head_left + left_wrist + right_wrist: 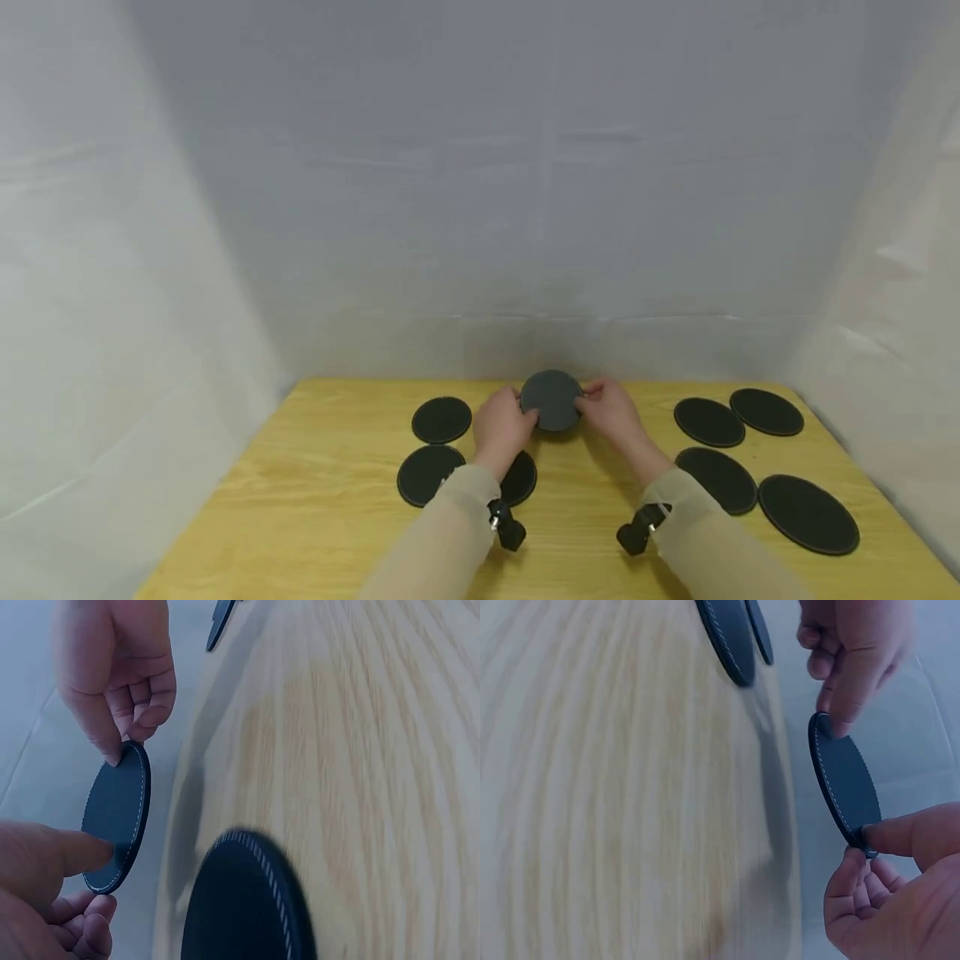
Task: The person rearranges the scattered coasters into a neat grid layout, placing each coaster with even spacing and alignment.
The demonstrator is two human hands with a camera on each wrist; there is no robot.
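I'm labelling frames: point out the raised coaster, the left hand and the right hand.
raised coaster (551,400), head view, middle of its face.
left hand (501,429), head view, back of hand.
right hand (611,412), head view, back of hand.

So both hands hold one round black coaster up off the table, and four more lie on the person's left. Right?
Not quite: the head view shows three coasters on the left, not four. Both the left hand and right hand do hold one round black coaster above the table.

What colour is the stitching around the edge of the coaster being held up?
White, on a black coaster; clearest in the left wrist view.

Beige sleeves (457,517), black wrist-strapped cameras (507,527)
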